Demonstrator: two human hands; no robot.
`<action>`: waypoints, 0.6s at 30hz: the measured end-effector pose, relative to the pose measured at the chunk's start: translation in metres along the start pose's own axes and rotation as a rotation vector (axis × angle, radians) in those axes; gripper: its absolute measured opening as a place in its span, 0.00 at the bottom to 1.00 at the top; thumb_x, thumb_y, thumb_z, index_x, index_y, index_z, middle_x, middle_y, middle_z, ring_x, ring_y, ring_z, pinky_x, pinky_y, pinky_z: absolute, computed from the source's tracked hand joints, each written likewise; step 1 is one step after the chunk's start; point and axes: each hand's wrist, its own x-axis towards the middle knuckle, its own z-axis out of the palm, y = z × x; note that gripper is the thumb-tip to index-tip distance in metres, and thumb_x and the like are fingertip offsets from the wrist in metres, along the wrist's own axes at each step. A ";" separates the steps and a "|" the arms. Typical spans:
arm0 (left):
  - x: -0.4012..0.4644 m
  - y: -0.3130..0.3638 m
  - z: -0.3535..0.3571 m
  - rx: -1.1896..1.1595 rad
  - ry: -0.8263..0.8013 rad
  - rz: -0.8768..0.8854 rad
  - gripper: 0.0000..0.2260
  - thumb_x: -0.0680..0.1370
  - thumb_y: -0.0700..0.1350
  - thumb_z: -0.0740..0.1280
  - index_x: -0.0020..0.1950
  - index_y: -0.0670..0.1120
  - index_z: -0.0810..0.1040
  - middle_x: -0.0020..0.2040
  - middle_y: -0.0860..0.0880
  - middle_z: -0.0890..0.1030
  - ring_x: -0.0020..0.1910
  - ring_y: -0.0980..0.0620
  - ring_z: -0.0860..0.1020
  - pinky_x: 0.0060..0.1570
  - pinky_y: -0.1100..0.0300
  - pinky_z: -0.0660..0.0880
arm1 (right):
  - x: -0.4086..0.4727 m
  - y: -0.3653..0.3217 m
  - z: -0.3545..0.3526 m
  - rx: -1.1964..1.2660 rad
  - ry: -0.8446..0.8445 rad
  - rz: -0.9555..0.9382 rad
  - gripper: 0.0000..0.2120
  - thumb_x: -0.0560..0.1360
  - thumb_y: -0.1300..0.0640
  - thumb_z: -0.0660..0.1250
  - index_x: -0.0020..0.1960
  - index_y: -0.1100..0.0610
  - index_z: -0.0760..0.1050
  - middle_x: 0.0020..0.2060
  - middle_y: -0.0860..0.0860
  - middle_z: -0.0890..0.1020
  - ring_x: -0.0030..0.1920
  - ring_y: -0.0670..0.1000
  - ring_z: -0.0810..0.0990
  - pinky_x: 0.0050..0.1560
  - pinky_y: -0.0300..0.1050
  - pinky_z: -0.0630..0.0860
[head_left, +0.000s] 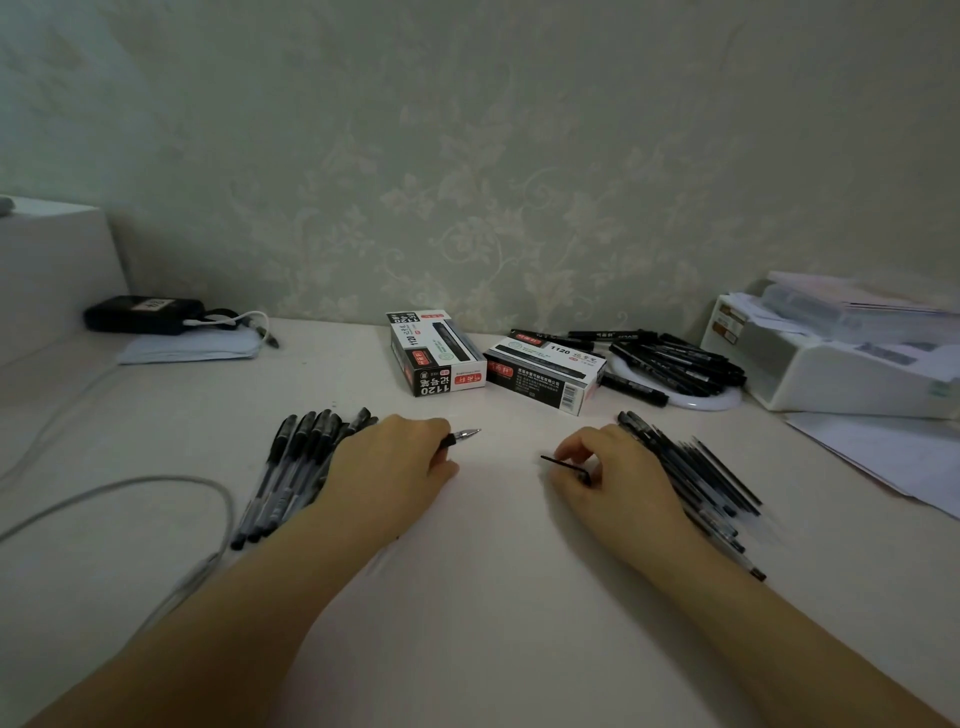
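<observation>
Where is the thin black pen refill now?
Head view, right of centre: the right hand pinches the thin black pen refill, beside the right pile of pens.

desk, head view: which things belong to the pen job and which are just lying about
Job: left hand, pen, right hand, refill, left pen pile, right pile.
Lying about: marker boxes, loose markers, power bank, cable, organiser.
</observation>
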 end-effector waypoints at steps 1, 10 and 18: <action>0.000 0.001 -0.001 -0.009 0.016 -0.001 0.10 0.79 0.59 0.60 0.46 0.53 0.67 0.41 0.54 0.76 0.43 0.51 0.77 0.33 0.59 0.67 | 0.000 -0.001 0.000 0.013 0.014 -0.015 0.04 0.77 0.51 0.69 0.50 0.49 0.79 0.46 0.43 0.75 0.46 0.43 0.74 0.47 0.37 0.71; -0.019 0.040 -0.007 -0.323 -0.056 0.242 0.07 0.82 0.53 0.57 0.50 0.55 0.58 0.42 0.54 0.77 0.36 0.53 0.74 0.30 0.58 0.68 | -0.008 -0.030 -0.007 0.497 -0.125 -0.053 0.16 0.74 0.36 0.62 0.41 0.47 0.78 0.32 0.45 0.81 0.33 0.41 0.76 0.36 0.37 0.73; -0.018 0.041 -0.008 -0.384 -0.028 0.223 0.08 0.82 0.55 0.57 0.46 0.54 0.66 0.38 0.57 0.73 0.38 0.56 0.71 0.32 0.59 0.64 | -0.007 -0.028 -0.009 0.600 -0.200 0.010 0.20 0.72 0.40 0.64 0.38 0.56 0.79 0.26 0.47 0.77 0.29 0.46 0.70 0.33 0.40 0.68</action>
